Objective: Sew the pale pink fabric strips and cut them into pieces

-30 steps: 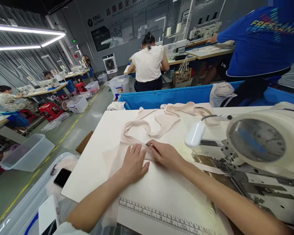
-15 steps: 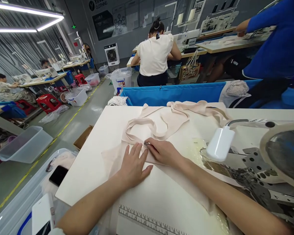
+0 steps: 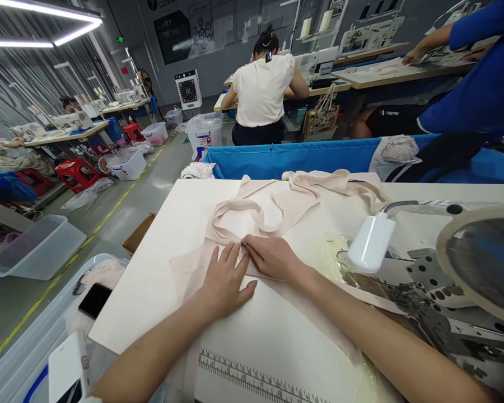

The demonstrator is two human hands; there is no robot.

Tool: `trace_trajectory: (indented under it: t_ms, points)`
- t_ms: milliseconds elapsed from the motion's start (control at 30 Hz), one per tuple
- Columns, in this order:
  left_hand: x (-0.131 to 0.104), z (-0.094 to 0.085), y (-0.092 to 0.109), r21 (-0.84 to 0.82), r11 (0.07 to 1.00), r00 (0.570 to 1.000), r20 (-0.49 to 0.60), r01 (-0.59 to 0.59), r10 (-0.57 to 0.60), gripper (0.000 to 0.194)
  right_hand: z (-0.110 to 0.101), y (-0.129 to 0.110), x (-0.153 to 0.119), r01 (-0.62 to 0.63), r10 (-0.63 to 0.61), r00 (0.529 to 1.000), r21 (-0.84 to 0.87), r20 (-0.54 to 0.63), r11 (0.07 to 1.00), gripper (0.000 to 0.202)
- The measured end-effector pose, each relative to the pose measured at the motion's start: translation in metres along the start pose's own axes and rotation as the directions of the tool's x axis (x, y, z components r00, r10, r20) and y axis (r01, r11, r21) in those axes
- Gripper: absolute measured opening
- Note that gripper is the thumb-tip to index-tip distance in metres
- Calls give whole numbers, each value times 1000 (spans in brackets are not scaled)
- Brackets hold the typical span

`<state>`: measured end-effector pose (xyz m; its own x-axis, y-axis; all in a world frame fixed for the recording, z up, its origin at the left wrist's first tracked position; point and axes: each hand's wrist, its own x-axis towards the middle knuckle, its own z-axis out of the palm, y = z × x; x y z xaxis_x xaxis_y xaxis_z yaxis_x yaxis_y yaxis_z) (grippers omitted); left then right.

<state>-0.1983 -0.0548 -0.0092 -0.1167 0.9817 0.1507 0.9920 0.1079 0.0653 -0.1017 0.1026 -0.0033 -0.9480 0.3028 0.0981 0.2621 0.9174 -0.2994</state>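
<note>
Pale pink fabric [image 3: 296, 207] lies on the white table top [image 3: 151, 296], with a long narrow strip curling in a loop beyond my hands. My left hand [image 3: 224, 282] rests flat on the fabric, palm down, thumb and fingers spread. Beside its fingertips, my right hand [image 3: 273, 257] is closed in a pinch at the cloth. A small dark tip shows between its thumb and forefinger, too small to name. A thin, sheer part of the fabric runs under both forearms toward me.
At the right stands a sewing machine [image 3: 428, 280] with a white lamp [image 3: 372, 243]. A printed ruler scale [image 3: 256, 380] marks the near table edge. Left of the table, a clear bin [image 3: 105, 263] holds cloth and a phone [image 3: 94, 300]. Co-workers sit beyond a blue cloth trough [image 3: 289, 159].
The view has shifted slightly. Both hands keep nearly the same place and pose on the fabric. At the upper right, the arm of the co-worker in blue has moved.
</note>
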Motion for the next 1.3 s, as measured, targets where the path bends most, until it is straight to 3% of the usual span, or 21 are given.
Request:
trace_trajectory:
  t_ms: [267,467,667,1300]
  points:
    - [1,1,3,84,996,999,-28,-12,15,56,-4,9,-15,26,-25,1000,25,-10,999,19]
    - [2,-3,4,45,999,1000,29,-11,9,53,-6,22,-31,-50,56,997,110,-56,993,21]
    - [4,-10,7,-31,1000,996,94,5,-2,52,1,16,-29,-87,100,990,125,-104,988,27]
    - [2,-6,8,15,1000,1000,21,-23,23,50,3,10,-27,-29,31,997,28,-67,999,25]
